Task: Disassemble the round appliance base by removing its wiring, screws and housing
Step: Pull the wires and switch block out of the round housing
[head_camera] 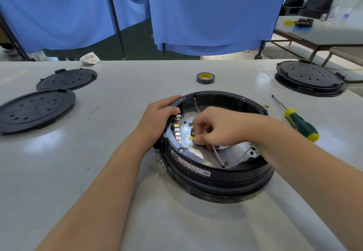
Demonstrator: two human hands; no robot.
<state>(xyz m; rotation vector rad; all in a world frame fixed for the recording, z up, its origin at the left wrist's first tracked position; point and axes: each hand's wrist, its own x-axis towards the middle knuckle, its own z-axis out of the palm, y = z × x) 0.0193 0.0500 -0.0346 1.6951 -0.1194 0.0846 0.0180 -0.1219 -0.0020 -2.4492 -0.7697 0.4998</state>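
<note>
Head view: the round appliance base (pixel 214 172) sits open at centre frame on the table (pixel 98 172). The left hand (pixel 159 117) grips its left rim; the right hand (pixel 216 126) reaches inside, fingers pinching a pale wire (pixel 217 155). A screwdriver (pixel 298 122) lies at right.

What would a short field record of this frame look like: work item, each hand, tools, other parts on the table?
work item: round black appliance base, open, wiring exposed
left hand: grips the base's left rim
right hand: inside the base, pinching a thin wire near a yellow terminal
tools: green-and-yellow screwdriver lying to the right, untouched
tape: tape roll behind the base
other parts: two black covers at left, stacked housing at far right
</note>
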